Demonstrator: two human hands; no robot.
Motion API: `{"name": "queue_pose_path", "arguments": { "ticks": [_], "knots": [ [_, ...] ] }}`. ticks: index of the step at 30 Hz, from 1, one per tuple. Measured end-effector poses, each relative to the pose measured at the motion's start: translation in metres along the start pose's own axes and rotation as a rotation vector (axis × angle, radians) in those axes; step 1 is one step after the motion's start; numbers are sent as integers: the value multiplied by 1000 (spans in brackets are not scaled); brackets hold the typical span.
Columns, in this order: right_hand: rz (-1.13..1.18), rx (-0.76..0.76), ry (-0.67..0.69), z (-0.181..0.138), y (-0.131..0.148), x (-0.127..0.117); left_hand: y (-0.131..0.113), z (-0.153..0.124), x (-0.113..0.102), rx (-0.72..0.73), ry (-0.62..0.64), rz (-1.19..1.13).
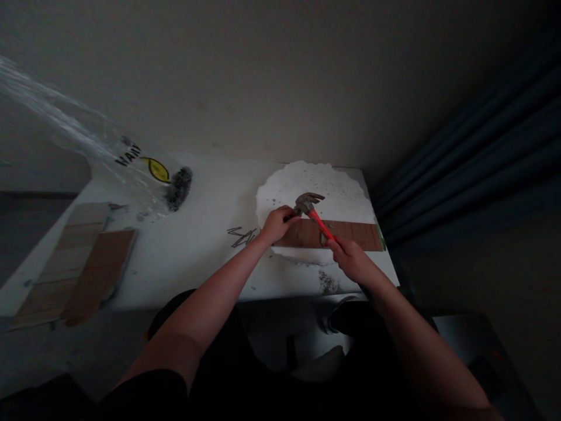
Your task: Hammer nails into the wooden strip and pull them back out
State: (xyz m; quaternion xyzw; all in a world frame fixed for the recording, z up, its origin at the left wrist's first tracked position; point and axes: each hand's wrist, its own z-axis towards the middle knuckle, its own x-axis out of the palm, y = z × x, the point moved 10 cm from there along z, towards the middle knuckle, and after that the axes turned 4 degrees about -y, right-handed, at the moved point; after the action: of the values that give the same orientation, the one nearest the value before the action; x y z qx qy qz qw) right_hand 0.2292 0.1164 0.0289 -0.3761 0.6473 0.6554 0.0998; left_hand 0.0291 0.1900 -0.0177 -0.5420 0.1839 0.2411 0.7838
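Observation:
My right hand (349, 257) is wrapped round the red handle of a claw hammer (321, 223). The hammer's grey metal head sits just beside the fingertips of my left hand (279, 223). Those fingers are pinched together over the left end of a brown wooden board (352, 234); whatever is between them is too small and dark to make out. Under the board lies a round white sheet (293, 181) with a ragged edge and dark specks. Several long thin nails (241, 235) are scattered on the table left of my left hand.
On the white table (210, 193), a clear plastic bag (118, 158) with a yellow print stands or hangs at the left. Two more boards, one pale (65, 251) and one brown (103, 266), lie at the left end. A dark curtain (473, 146) hangs at the right.

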Motion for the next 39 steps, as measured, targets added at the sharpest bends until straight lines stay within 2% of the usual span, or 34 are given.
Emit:
{"name": "queue_pose_path", "arguments": {
  "ticks": [14,28,33,39],
  "knots": [
    [19,-8,-37,-1,3,-9,-1,0,0,13,-5,-122],
    [-33,13,6,-2,-3,-2,2,0,1,-1,7,-65],
    [-11,-15,-20,-1,0,-4,2,0,2,6,11,-66],
    [-11,-5,-3,-2,1,-1,2,-2,-1,-53,3,-47]
  ]
}}
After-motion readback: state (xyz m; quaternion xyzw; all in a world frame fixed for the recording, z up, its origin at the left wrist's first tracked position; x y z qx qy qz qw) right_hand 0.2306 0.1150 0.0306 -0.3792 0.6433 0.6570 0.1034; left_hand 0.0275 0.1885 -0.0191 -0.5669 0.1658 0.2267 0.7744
